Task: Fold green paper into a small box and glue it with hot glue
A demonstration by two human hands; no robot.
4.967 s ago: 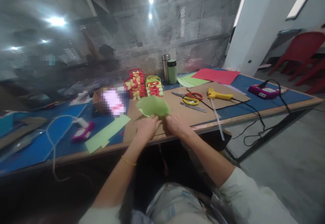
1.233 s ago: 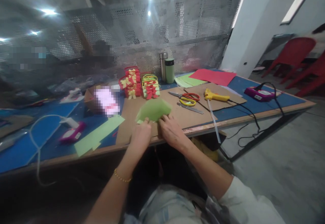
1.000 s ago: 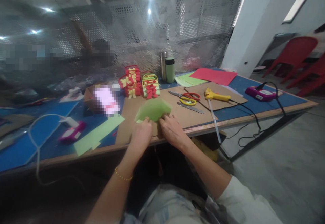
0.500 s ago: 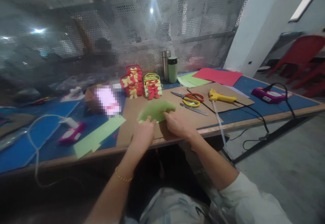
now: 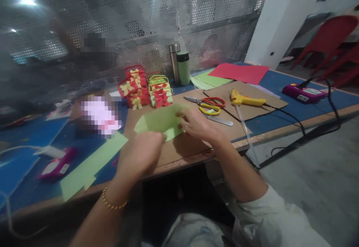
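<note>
The green paper [image 5: 157, 120] lies mid-frame, just beyond the left hand [image 5: 141, 150], its long axis slanting up rightward. The right hand [image 5: 198, 124], nearly closed, pinches its right end; the left is curled at the near edge, too blurred to tell whether it grips.

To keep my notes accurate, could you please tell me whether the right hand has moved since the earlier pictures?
Yes: judged against the scissors, the right hand has moved forward, closer to them.

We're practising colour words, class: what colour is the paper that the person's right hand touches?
The paper is light green; it shows best in the head view.
</note>
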